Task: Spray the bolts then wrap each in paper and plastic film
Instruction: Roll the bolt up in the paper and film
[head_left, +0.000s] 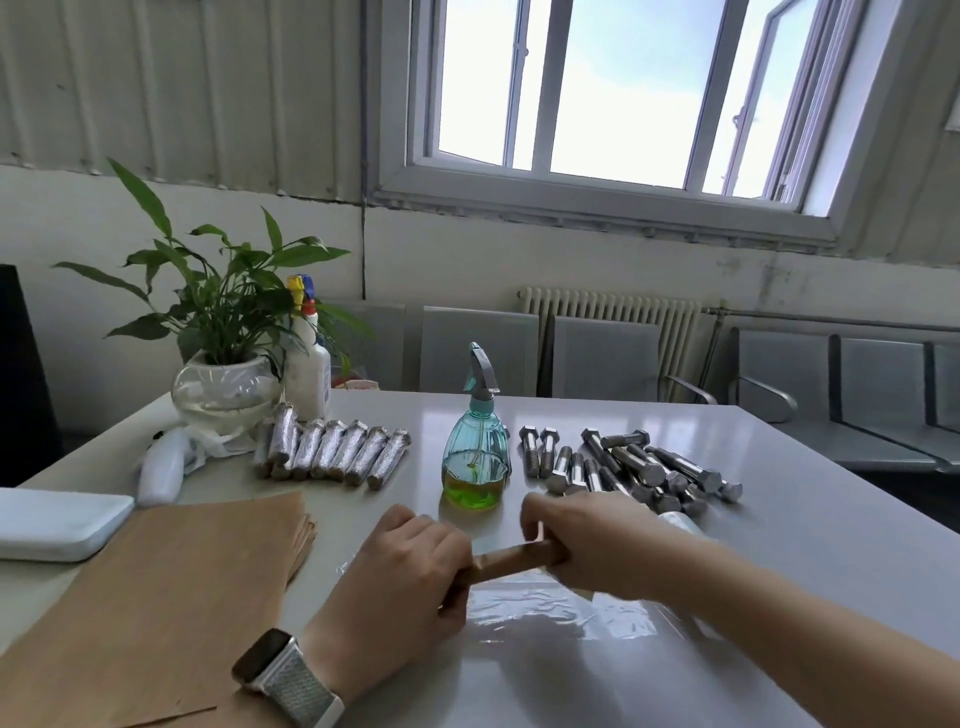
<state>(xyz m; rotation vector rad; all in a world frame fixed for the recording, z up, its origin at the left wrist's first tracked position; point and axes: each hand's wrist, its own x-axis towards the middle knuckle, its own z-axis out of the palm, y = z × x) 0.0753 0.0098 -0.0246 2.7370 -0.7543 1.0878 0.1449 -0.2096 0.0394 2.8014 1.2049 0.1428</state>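
Grey tabletop (779, 519) under a window (613, 93), with a radiator (613, 312) and metal chairs (841, 384) behind. Both hands grip one paper-wrapped bolt (511, 558) over a sheet of plastic film (561, 613): left hand (410, 566) curled round its near end, right hand (597, 540) round the far end, which hides most of it. Bare bolts (634, 467) lie right of the spray bottle (475, 457), wrapped ones (332, 449) left; brown paper (171, 597) runs off the lower edge.

A leafy green plant in a round glass bowl (221, 387) stands at the far left corner of the glossy grey tabletop (779, 545), with a white plastic bottle (307, 371) just beside it. Behind the tabletop stand grey metal chairs (602, 358), a white ribbed radiator (613, 306) and a white-framed window (623, 104).
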